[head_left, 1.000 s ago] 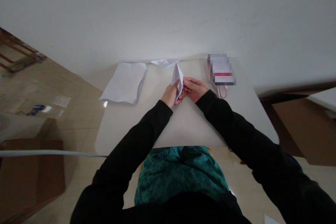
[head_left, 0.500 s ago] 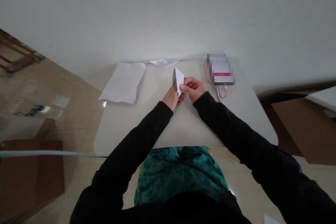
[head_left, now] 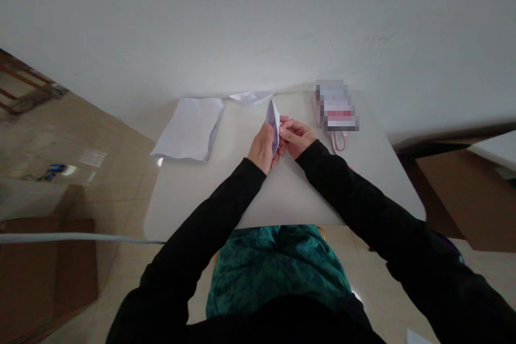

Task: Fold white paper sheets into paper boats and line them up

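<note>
Toward the far half of the table (head_left: pixel 290 199), both hands hold a folded white paper (head_left: pixel 273 128) upright between them, its pointed tip aimed at the far edge and leaning slightly. The left hand (head_left: pixel 262 148) presses against the near side of the fold with its fingers closed together. The right hand (head_left: pixel 296 137) pinches the other side, its fingers curled and bunched against the paper. Exactly where the fingertips meet is hidden behind the fold. Black sleeves (head_left: pixel 209 209) run back to the near edge. Left of the hands, a paper stack (head_left: pixel 189 129) lies by the far edge, and a small paper fold (head_left: pixel 246 98) sits just beyond the hands. Near the far right corner, a blurred packet (head_left: pixel 336 106) lies beside a pink loop (head_left: pixel 339 142).
</note>
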Motion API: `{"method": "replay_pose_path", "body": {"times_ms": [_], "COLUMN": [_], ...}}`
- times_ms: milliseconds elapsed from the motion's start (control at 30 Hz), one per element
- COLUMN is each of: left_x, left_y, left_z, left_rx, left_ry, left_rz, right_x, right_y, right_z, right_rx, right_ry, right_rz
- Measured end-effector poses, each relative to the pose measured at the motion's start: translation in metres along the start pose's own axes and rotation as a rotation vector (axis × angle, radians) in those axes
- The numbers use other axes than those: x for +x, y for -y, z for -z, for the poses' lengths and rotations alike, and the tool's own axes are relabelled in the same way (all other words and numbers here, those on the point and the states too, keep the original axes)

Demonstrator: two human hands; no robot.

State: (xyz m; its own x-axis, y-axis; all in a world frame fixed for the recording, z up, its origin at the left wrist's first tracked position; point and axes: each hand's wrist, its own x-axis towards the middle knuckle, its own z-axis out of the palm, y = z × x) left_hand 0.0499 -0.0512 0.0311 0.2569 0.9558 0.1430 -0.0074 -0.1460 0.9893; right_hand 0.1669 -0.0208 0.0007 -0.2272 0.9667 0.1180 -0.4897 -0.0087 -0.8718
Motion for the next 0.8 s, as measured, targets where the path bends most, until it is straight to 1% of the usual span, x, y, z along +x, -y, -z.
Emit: {"method": "replay_pose_path", "body": {"times_ms": [167, 267, 367, 500, 700, 800], "left_x": [0.000, -0.001, 0.000, 0.001, 0.002, 0.005], "left_y": [-0.003, -0.002, 0.000, 0.004, 0.007, 0.008], "left_z": [0.001, 0.004, 0.006, 0.006, 0.004, 0.005], "left_rx": [0.071, 0.113, 0.099, 0.076, 0.033, 0.037], "left_ry": [-0.092, -0.042, 0.003, -0.017, -0.022, -0.061], "left_rz": [-0.035, -0.035, -0.017, -0.002, 0.043, 0.034], "right_x": [0.005, 0.006, 0.007, 0.007, 0.003, 0.002], "right_y": [-0.001, -0.002, -0.006, -0.006, 0.002, 0.003], "right_z": [0.004, 0.005, 0.006, 0.004, -0.005, -0.005], "right_rx": [0.000, 0.015, 0.024, 0.011, 0.069, 0.030], "right_ry": [-0.056, -0.073, -0.103, -0.145, -0.141, -0.162], "right_rz": [-0.010, -0.028, -0.008, 0.003, -0.097, -0.074]}}
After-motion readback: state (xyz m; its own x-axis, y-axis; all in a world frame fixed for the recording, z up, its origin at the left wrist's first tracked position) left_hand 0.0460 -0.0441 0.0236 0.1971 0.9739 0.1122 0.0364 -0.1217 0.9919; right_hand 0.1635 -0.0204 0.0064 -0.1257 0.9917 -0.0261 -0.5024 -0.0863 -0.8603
